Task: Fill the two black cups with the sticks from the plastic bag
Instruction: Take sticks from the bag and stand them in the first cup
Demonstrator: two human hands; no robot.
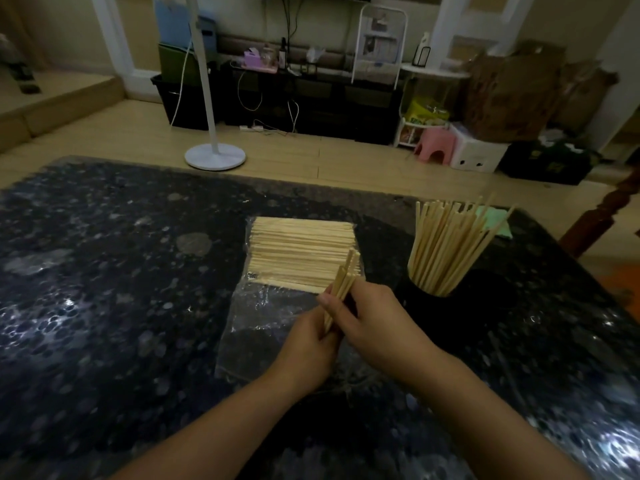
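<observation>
Dim living room behind us — white round-based fan stand point(214, 147) on the wooden floor, pink plastic stool point(434, 145) off to the right. Our dark speckled stone desk point(104, 289) carries the clear plastic bag point(273, 320), lying flat, with a flat stack of pale wooden sticks point(301, 252) in its far half. Just right of the bag stands one black round cup point(420, 299), already crammed with upright sticks point(446, 247) fanning outward. We can only pick out that one cup in the gloom. Both hands meet over the bag's near half: our left hand point(304, 348) and right hand point(377, 323) each have fingers curled around a small tilted bundle of wooden sticks point(343, 282) — grip closed on it from both sides.
</observation>
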